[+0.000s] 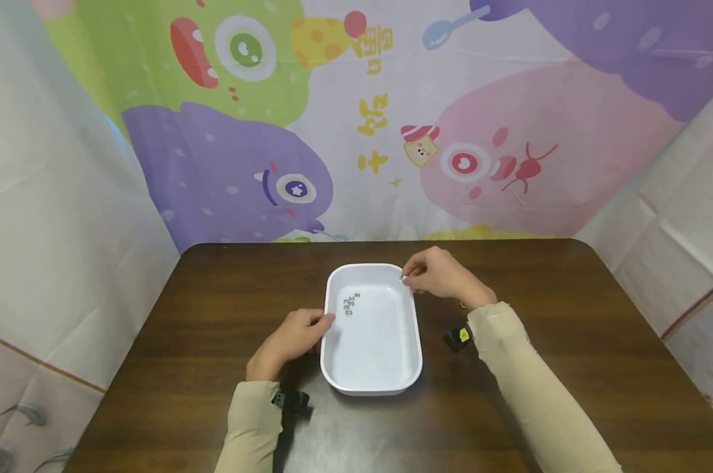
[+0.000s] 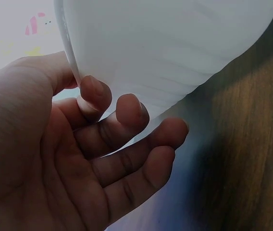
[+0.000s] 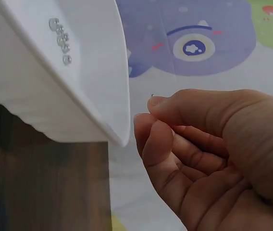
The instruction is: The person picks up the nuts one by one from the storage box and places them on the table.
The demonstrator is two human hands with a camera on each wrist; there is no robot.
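A white rectangular tray (image 1: 372, 355) with rounded corners stands on the table. Inside it, near the left wall, several small clear beads (image 1: 349, 307) lie in a cluster; the right wrist view shows these glassy beads (image 3: 62, 41) too. My left hand (image 1: 292, 336) holds the tray's left rim, thumb over the edge, and in the left wrist view its curled fingers (image 2: 131, 113) are at the outer wall. At the far right corner, my right hand (image 1: 441, 274) pinches a small clear bead (image 1: 402, 279) between thumb and fingertips, mostly hidden by them.
The dark brown wooden table (image 1: 202, 368) has rounded far corners. Behind it hangs a curtain (image 1: 386, 197) printed with cartoon monsters, and pale sheets (image 1: 43, 217) flank both sides. Each wrist wears a small black camera (image 1: 458, 337).
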